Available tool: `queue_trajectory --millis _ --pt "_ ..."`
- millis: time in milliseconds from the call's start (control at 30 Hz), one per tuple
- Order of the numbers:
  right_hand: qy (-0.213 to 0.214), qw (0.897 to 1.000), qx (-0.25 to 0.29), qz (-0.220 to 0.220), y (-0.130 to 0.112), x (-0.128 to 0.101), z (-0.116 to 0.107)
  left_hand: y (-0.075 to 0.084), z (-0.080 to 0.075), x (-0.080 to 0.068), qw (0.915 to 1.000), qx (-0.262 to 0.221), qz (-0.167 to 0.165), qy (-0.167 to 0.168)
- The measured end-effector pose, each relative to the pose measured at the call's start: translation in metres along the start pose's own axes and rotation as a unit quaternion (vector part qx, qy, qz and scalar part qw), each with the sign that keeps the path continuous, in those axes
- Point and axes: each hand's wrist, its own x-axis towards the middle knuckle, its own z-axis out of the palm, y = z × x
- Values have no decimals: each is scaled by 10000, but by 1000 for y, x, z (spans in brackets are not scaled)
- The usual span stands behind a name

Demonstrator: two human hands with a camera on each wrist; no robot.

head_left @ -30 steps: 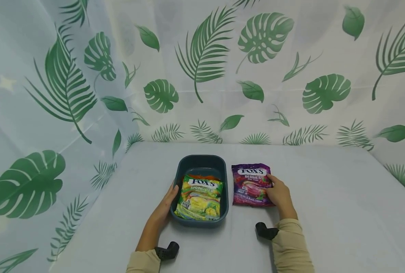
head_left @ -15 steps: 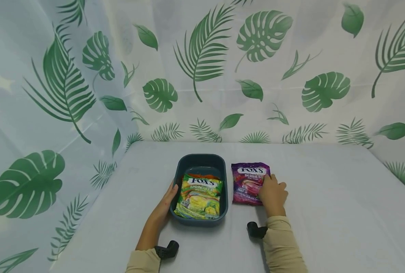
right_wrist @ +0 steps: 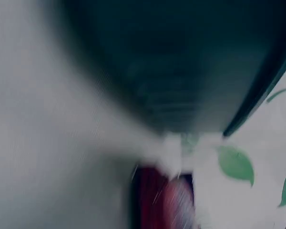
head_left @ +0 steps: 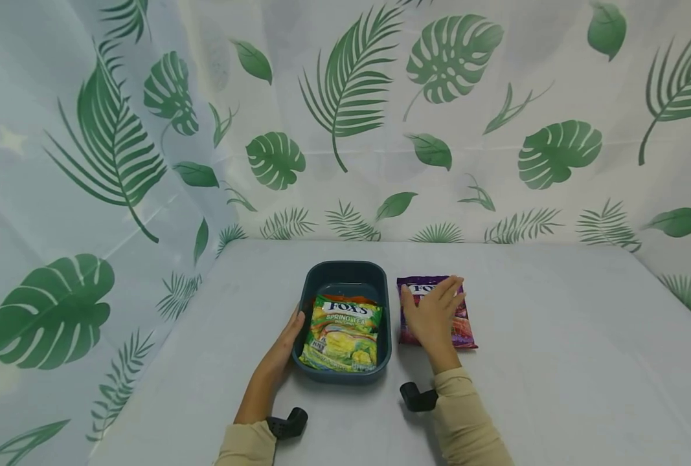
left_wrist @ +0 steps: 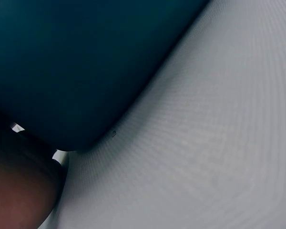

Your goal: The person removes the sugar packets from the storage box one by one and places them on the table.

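A dark teal plastic bin (head_left: pixel 342 377) stands on the white table, with a yellow-green Fox's Spring Tea candy bag (head_left: pixel 339 336) lying in it. An orange edge (head_left: pixel 353 299) shows behind that bag. My left hand (head_left: pixel 278 349) rests along the bin's left outer side, thumb at the rim; its other fingers are largely hidden. Right of the bin lies a purple Fox's Berries candy bag (head_left: pixel 464 330). Over it is my right hand (head_left: pixel 435 317), fingers extended and covering much of its print. In the blurred right wrist view, the bin's wall (right_wrist: pixel 171 62) stands close by.
Around the bin and bag spreads the white tabletop (head_left: pixel 555 362). A leaf-printed curtain (head_left: pixel 368 116) borders it at the back and left. Black wrist cameras (head_left: pixel 418 397) sit at both cuffs.
My right hand has moved left, from the purple bag's right edge to over its middle, and its fingers have straightened. The left hand and bin stay in place.
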Motion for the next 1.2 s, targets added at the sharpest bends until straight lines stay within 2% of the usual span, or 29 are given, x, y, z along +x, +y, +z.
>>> queue_trajectory --millis 133,200,267,333,433,500,533,600,667,700,900,1000,1100,1200 --pt "-415 9925 1145 102 -17 -9 -2 0 0 0 10000 1 6 -12" --pt "-755 9847 1549 244 -27 -13 -4 -1 0 0 10000 -27 18 -20" --pt "-1154 9725 1994 351 -35 -18 -7 -1 0 0 10000 -33 39 -38" --pt "-1692 9493 2618 410 -41 -23 -10 -1 0 -1 10000 -33 51 -56" --pt "-2487 8955 3674 350 -49 -30 -14 -1 0 -1 10000 -30 43 -70" --pt "-2916 8607 4159 326 -52 -34 -16 -1 0 -1 10000 -36 39 -79" --pt "-3065 8485 4301 336 -53 -35 -16 -1 1 -1 10000 -45 28 -84" --pt "-3219 8379 4388 416 -54 -38 -16 -1 1 -1 9999 -57 23 -91" --pt "-3284 8387 4316 490 -55 -39 -15 -1 1 -1 9999 -70 26 -103" --pt "-3301 8431 4213 516 -55 -40 -14 -2 1 -1 9999 -81 20 -113" --pt "-3198 8852 3336 532 -56 -44 1 -3 1 -2 9999 -86 11 -108" --pt "-3044 8990 3078 663 -57 -45 9 -2 0 -1 9999 -66 3 -76" --pt "-2929 9011 3073 878 -56 -44 15 -1 0 0 10000 -30 13 -66" --pt "-2881 8929 3303 1028 -53 -43 17 0 1 0 10000 -39 23 -87"
